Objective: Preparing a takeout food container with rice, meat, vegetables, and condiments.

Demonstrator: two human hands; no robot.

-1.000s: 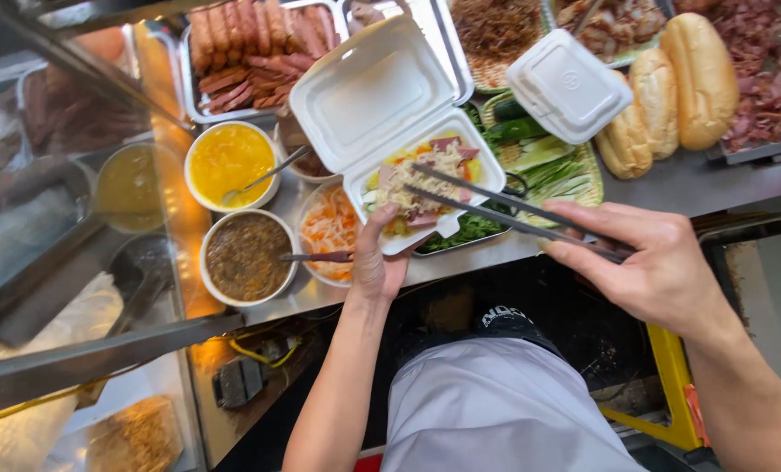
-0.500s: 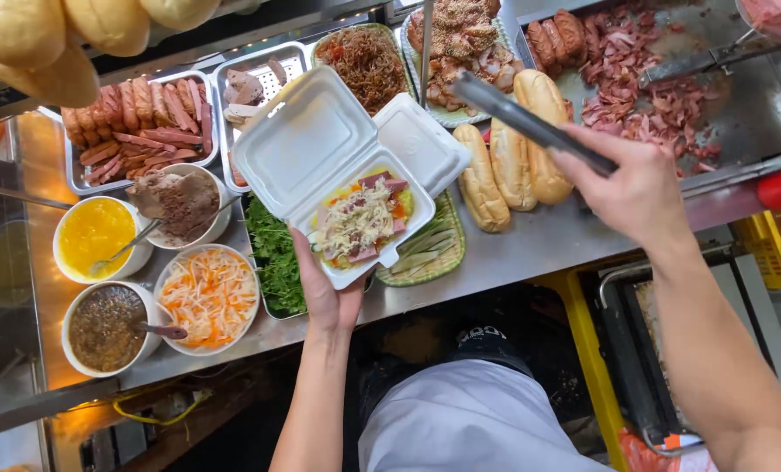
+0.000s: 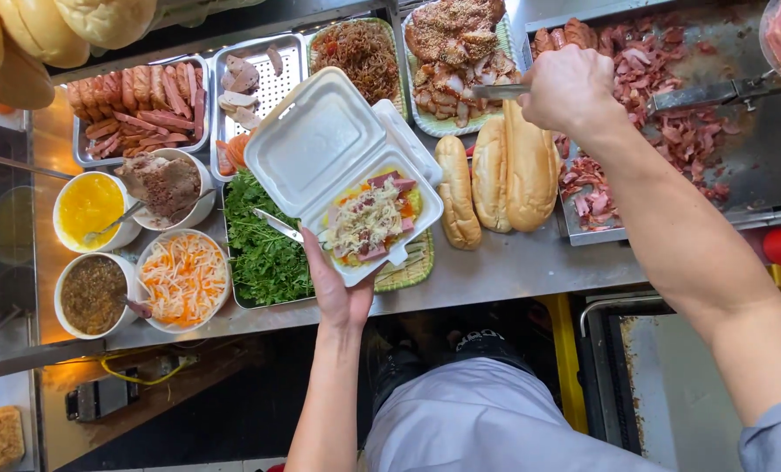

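- Two hands at work: my left hand (image 3: 336, 288) is cupped under a white foam box (image 3: 347, 170), palm up, fingers spread along its underside and holding it up over the table (image 3: 513, 267).
- Its lid stands open, tilted back toward the trays; the lower half holds shredded filling, pink meat strips and orange bits.
- My right hand (image 3: 568, 87) is closed in a fist round the handle of metal tongs (image 3: 498, 91); their tips reach left over the plate of fried meat (image 3: 452, 61). Whether the tips grip anything I cannot tell.
- Three bread rolls (image 3: 495, 179) lie side by side on the table, just right of the box and below my right hand.
- Chopped red meat (image 3: 670, 96) covers the griddle under my right forearm.
- Greens (image 3: 264, 253) fill a tray just left of the box, a metal tool lying on them.
- Four bowls sit at the left: yellow sauce (image 3: 87, 208), pâté (image 3: 162, 182), dark relish (image 3: 93, 295) and shredded carrot (image 3: 183, 280).
- Sliced sausage (image 3: 137, 100) lies in the far left tray, with pale slices in the tray beside it and brown noodles (image 3: 360, 57) further right.
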